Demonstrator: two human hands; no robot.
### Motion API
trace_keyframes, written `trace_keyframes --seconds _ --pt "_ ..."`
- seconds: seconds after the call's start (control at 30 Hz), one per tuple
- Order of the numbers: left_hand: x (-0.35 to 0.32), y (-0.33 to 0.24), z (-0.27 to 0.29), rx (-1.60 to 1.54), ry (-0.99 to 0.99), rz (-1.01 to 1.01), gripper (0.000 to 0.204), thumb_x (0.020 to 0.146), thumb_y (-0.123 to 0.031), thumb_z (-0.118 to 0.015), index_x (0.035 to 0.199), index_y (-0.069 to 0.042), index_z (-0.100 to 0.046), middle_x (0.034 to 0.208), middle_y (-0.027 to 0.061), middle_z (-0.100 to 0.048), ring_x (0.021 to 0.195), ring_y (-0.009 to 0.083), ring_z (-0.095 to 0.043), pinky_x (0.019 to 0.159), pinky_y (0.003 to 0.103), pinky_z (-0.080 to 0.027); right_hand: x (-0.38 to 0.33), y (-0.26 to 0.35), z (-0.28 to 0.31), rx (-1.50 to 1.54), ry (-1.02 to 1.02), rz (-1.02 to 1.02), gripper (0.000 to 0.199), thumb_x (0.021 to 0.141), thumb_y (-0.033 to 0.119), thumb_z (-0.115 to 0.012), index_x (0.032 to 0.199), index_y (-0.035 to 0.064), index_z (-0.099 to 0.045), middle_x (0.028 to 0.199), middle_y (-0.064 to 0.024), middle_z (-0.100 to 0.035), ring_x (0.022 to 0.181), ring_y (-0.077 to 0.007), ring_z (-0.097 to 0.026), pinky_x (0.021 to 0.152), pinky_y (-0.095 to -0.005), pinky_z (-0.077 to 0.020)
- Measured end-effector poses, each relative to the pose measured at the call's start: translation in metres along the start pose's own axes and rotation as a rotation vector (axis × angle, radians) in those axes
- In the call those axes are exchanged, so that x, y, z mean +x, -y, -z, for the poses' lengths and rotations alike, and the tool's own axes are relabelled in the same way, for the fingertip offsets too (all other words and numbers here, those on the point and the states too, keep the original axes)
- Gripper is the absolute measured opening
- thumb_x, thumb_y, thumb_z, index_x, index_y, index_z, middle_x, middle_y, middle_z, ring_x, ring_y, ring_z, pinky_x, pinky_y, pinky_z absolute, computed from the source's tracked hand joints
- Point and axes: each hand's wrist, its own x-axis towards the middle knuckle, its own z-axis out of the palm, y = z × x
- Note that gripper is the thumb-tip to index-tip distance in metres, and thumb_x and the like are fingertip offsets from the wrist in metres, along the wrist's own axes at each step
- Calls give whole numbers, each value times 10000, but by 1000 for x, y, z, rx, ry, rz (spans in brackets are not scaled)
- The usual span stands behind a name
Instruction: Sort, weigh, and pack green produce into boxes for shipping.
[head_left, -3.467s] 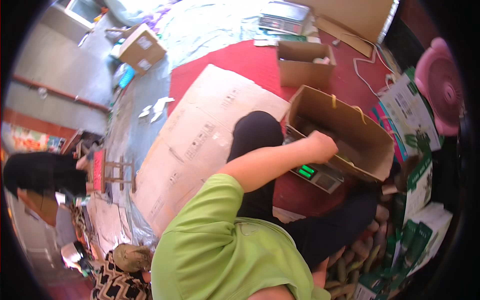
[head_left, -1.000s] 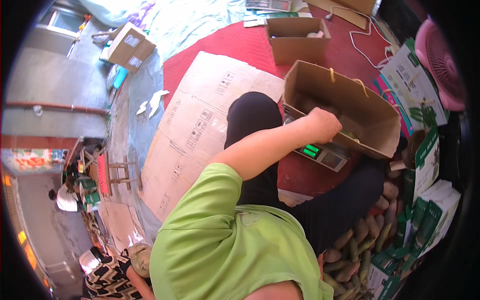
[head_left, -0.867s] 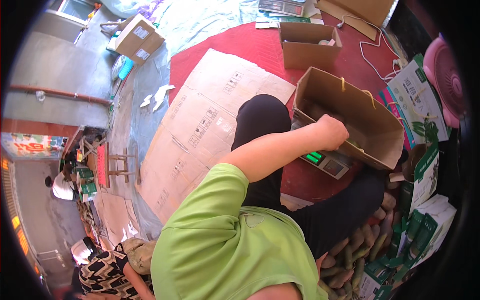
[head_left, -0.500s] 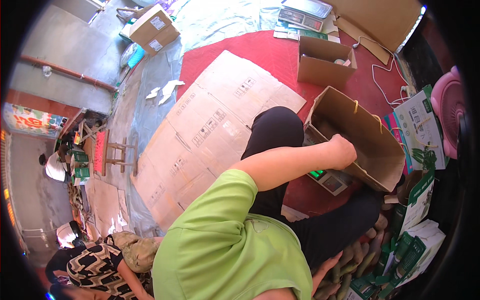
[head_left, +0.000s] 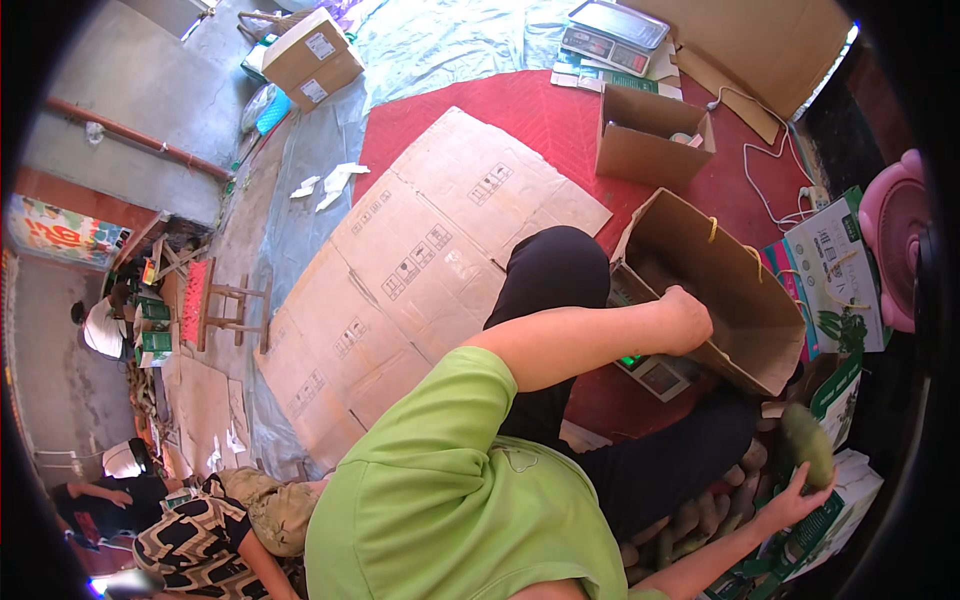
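My left hand [head_left: 686,320] is closed on the near rim of a tall, open cardboard box [head_left: 768,345] with yellow cord handles. The box stands tilted beside or on a scale [head_left: 655,375] with a lit green display; the contact between them is hidden. At the lower right my right hand [head_left: 803,497] grips the lower end of a thick green radish [head_left: 806,440], raised above a heap of radishes [head_left: 690,518] by my leg. The inside of the box is partly in shadow.
A flattened cardboard sheet [head_left: 400,270] covers much of the red floor. A smaller open box [head_left: 655,150] and another scale [head_left: 610,45] stand at the back. Printed cartons [head_left: 840,260], a white cable [head_left: 745,160] and a pink fan [head_left: 890,240] are at right. Another person [head_left: 195,540] sits lower left.
My right hand has come up from the heap, moving right, with a green radish in it. My left hand stays on the box rim; the view has shifted slightly.
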Motion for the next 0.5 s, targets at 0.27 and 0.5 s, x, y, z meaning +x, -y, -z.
trace_keyframes --seconds 0.27,0.5 --pt "-1 1 0 -1 14 1 178 835 -198 -538 938 -136 -669 910 72 -674 850 249 -669 678 399 -492 39 58 -117 488 358 62 514 872 -27 -571 1343 44 -378 1234 -120 -483 1121 -202 -487 997 -327 -362" --pt "4 0 5 -38 33 -27 171 831 -186 -545 930 -135 -675 918 75 -675 866 249 -667 699 402 -491 40 59 -188 474 655 -209 419 888 40 -567 1282 62 -426 1230 -74 -504 1070 -133 -520 830 -256 -431"
